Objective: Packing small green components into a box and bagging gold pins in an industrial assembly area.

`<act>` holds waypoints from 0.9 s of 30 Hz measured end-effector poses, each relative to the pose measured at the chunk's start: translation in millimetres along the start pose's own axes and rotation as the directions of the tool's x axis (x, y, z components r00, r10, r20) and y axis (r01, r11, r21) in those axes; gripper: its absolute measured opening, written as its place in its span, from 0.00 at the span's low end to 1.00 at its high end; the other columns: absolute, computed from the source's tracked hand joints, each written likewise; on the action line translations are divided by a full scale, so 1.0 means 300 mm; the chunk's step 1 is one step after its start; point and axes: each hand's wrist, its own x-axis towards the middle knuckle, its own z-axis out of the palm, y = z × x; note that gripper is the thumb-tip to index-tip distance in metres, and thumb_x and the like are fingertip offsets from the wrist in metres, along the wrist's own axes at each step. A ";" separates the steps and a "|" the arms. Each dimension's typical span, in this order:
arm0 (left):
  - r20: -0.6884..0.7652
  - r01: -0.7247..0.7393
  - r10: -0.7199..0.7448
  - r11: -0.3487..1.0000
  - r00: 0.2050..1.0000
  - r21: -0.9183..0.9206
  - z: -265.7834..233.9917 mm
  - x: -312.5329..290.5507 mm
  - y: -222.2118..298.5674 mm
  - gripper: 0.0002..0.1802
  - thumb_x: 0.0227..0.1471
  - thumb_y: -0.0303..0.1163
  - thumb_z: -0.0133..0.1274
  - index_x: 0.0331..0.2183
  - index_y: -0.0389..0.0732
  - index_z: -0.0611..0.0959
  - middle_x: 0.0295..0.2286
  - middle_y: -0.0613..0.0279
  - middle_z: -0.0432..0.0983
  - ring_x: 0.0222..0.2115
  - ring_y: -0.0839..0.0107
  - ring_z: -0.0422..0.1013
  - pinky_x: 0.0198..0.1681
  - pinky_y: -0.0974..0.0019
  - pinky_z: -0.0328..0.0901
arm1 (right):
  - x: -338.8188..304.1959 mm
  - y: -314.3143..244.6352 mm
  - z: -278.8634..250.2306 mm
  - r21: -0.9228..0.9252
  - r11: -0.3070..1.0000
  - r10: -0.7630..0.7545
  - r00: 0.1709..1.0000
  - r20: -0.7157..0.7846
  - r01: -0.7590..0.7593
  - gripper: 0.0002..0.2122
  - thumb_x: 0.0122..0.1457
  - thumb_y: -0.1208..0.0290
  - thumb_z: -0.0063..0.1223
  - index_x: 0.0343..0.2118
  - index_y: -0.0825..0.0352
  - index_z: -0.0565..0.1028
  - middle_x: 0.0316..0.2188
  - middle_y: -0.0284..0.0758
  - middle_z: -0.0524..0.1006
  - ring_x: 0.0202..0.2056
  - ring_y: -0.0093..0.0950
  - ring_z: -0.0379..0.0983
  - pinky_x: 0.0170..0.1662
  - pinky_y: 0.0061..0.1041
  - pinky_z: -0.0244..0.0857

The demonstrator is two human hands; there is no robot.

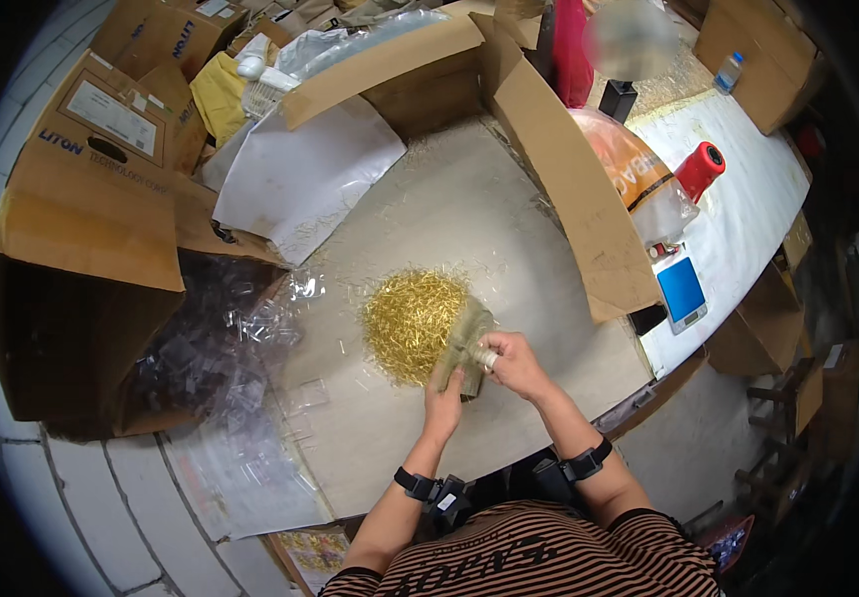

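A pale worktable (pixel 509 219) filled the middle of the frame, littered with thin gold slivers. At its centre lay a heap of gold pins (pixel 412 320). Just right of the heap, both hands met on a small clear bag (pixel 464 343) that touched the heap's edge. The left hand (pixel 443 396) gripped the bag from below, fingers curled round its lower end. The right hand (pixel 514 363) pinched the bag's right side, fingers closed on it. Both wrists wore black straps.

At the left edge stood an open cardboard box (pixel 81 249), with crumpled clear plastic (pixel 240 348) spilling beside it. A second open box (pixel 549 169) rose at upper centre. To the right sat a red-handled tool (pixel 698 171) and a small scale (pixel 683 291) with a blue top. A white sheet (pixel 310 179) lay at upper left.
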 end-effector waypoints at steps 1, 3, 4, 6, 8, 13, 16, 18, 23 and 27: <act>-0.016 -0.003 0.002 0.998 1.000 -0.059 0.005 0.003 0.003 0.14 0.55 0.33 0.44 0.38 0.32 0.74 0.33 0.59 0.73 0.35 0.72 0.67 0.40 0.68 0.61 | -0.010 -0.011 -0.002 -0.005 0.996 0.090 0.991 0.100 -0.090 0.06 0.57 0.75 0.48 0.24 0.67 0.71 0.15 0.24 0.65 0.13 0.13 0.56 0.15 0.15 0.48; 0.029 0.039 -0.037 0.997 0.999 -0.068 -0.005 0.022 -0.011 0.15 0.56 0.33 0.45 0.41 0.32 0.73 0.36 0.58 0.73 0.38 0.71 0.67 0.43 0.68 0.61 | -0.026 -0.027 0.013 0.146 0.982 0.110 0.993 0.045 -0.116 0.05 0.57 0.75 0.47 0.25 0.67 0.71 0.14 0.24 0.65 0.13 0.13 0.56 0.15 0.15 0.48; 0.071 0.079 -0.074 0.994 0.995 -0.078 -0.007 0.027 -0.017 0.17 0.56 0.33 0.45 0.44 0.32 0.72 0.39 0.58 0.72 0.40 0.71 0.66 0.45 0.69 0.60 | -0.031 -0.032 0.017 0.292 0.948 0.136 0.991 -0.005 -0.129 0.04 0.56 0.76 0.47 0.26 0.67 0.71 0.14 0.25 0.65 0.13 0.13 0.57 0.15 0.15 0.48; 0.049 0.124 -0.119 0.985 0.992 -0.119 0.003 0.030 -0.023 0.18 0.56 0.33 0.45 0.45 0.32 0.72 0.40 0.58 0.71 0.41 0.71 0.66 0.45 0.69 0.60 | -0.009 -0.005 -0.018 0.274 0.958 0.136 0.978 -0.157 -0.089 0.03 0.55 0.76 0.48 0.27 0.68 0.71 0.16 0.27 0.66 0.15 0.17 0.60 0.17 0.16 0.52; 0.029 0.163 -0.161 0.974 0.987 -0.157 0.006 0.040 -0.011 0.18 0.56 0.32 0.45 0.46 0.32 0.71 0.41 0.58 0.71 0.42 0.70 0.66 0.46 0.68 0.60 | 0.031 0.038 -0.074 0.252 0.966 0.127 0.944 -0.304 -0.048 0.03 0.54 0.77 0.48 0.29 0.70 0.72 0.18 0.30 0.68 0.18 0.20 0.64 0.19 0.18 0.56; 0.098 0.214 -0.204 0.971 0.974 -0.105 -0.007 0.045 -0.025 0.21 0.58 0.35 0.43 0.51 0.38 0.65 0.44 0.60 0.66 0.41 0.71 0.67 0.35 0.63 0.69 | 0.032 -0.015 -0.106 -0.924 0.347 -0.688 0.713 -0.135 0.160 0.23 0.48 0.73 0.56 0.48 0.70 0.66 0.43 0.44 0.68 0.40 0.42 0.68 0.44 0.35 0.63; 0.041 0.229 -0.225 0.962 0.973 -0.149 0.021 0.018 0.038 0.20 0.56 0.31 0.43 0.49 0.33 0.68 0.43 0.58 0.69 0.43 0.70 0.65 0.47 0.68 0.60 | -0.020 -0.117 0.045 -0.797 0.534 -0.551 0.831 -0.074 0.283 0.23 0.48 0.72 0.56 0.49 0.68 0.65 0.43 0.44 0.69 0.41 0.40 0.69 0.44 0.34 0.63; 0.068 0.116 -0.109 0.988 0.992 -0.098 0.032 0.015 0.074 0.20 0.57 0.30 0.42 0.50 0.33 0.67 0.44 0.58 0.69 0.44 0.70 0.65 0.47 0.68 0.60 | -0.022 -0.112 0.098 -0.669 0.701 -0.370 0.928 -0.045 0.247 0.22 0.48 0.72 0.56 0.48 0.67 0.66 0.42 0.43 0.69 0.40 0.39 0.69 0.43 0.34 0.64; 0.085 -0.031 0.033 0.999 0.996 -0.026 0.039 0.032 0.041 0.19 0.59 0.30 0.38 0.51 0.34 0.65 0.44 0.57 0.69 0.44 0.70 0.67 0.44 0.69 0.63 | 0.033 -0.011 0.088 -0.523 0.813 -0.351 0.932 -0.089 0.256 0.14 0.50 0.76 0.54 0.41 0.69 0.69 0.34 0.39 0.72 0.31 0.32 0.72 0.33 0.27 0.66; 0.102 -0.052 0.053 0.999 0.993 -0.012 0.048 0.023 0.101 0.20 0.59 0.30 0.38 0.52 0.36 0.65 0.43 0.57 0.70 0.43 0.70 0.68 0.43 0.69 0.64 | 0.003 -0.071 0.130 -0.600 0.740 -0.478 0.865 -0.151 0.305 0.08 0.51 0.79 0.51 0.36 0.70 0.71 0.28 0.39 0.72 0.29 0.29 0.71 0.32 0.26 0.66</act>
